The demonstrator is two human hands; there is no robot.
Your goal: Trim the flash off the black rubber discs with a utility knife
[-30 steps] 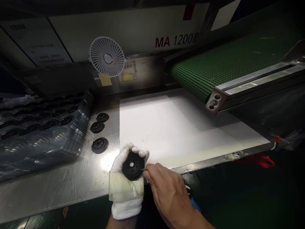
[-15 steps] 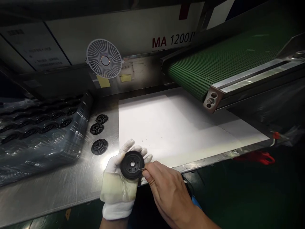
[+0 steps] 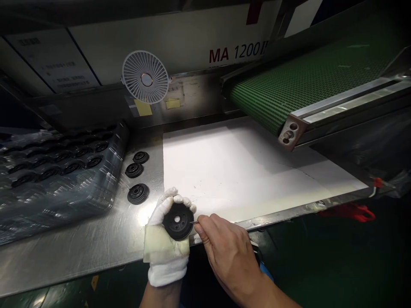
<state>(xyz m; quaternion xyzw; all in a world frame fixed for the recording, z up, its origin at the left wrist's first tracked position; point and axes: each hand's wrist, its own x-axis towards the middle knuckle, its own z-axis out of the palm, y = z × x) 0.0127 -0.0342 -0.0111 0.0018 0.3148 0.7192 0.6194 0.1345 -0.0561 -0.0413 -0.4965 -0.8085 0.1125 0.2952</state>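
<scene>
My left hand (image 3: 167, 239), in a white glove with a pale yellow band round the palm and wrist, holds a round black part (image 3: 178, 229) with a centre hole and smaller holes about it. Its fingers curl over the far rim. My bare right hand (image 3: 226, 248) pinches a thin metal blade or pick (image 3: 194, 222), its tip at the right edge of the part. Most of that tool is hidden in the fingers. Three similar black discs (image 3: 138, 193) lie on the metal table to the left of my hands.
Clear plastic trays (image 3: 93, 188) full of black discs stand on the metal table (image 3: 64, 252) at left. A white sheet (image 3: 208, 167) covers its middle. A green conveyor belt (image 3: 276, 94) overhangs from the right. A small fan (image 3: 147, 80) stands at the back.
My left fingers have curled from spread to closed round the black disc's rim. The tool tip has moved from over the disc's face to its right edge. The view has shifted slightly.
</scene>
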